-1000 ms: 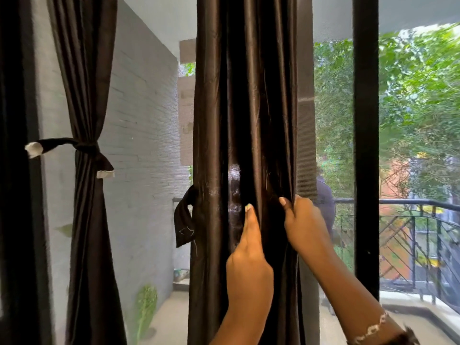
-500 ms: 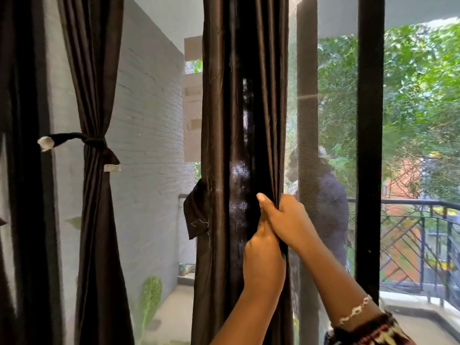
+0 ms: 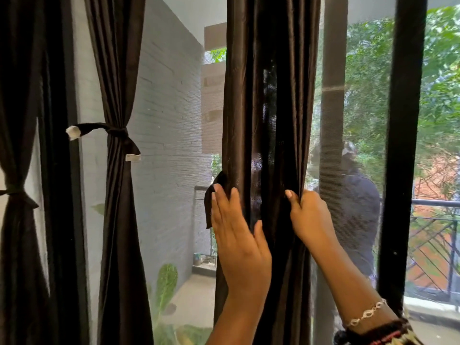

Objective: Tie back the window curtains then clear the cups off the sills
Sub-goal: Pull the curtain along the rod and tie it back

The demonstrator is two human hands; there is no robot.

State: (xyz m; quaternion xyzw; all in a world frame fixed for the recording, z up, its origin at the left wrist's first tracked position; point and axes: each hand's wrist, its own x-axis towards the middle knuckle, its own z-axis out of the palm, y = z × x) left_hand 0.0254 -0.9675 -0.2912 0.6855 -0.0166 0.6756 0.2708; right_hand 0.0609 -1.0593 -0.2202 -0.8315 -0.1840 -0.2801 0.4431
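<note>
The dark brown curtain (image 3: 271, 100) you were working on hung dead center in the view, bunched into a narrow column of folds in front of the window screen. A loose strip of the same fabric, the tie-back (image 3: 216, 195), poked out from behind its left edge at about hand height. Your left hand (image 3: 239, 242) was flat and open against the front of the folds, fingers spread and pointing up, with the fingertips (image 3: 216, 189) right at that strip, touching or just overlapping it, hard to say which. Your right hand (image 3: 308, 215) was curled closed around the curtain's right edge, pinching the fabric in. You had a silver chain bracelet (image 3: 368, 313) on that wrist, just above a patterned sleeve cuff (image 3: 378, 336).

Over to the left, a second curtain (image 3: 119, 70) was already cinched at the middle with a knotted tie (image 3: 117, 133) that had white ends. A third one (image 3: 17, 135) at the far left edge was gathered too.

Through the screen you could see a grey brick wall (image 3: 164, 135), a black vertical window frame bar (image 3: 403, 135) on the right, a balcony railing (image 3: 435, 202), green trees, and a person in dark clothes (image 3: 358, 210) standing out there. No cups that I could spot from this angle.
</note>
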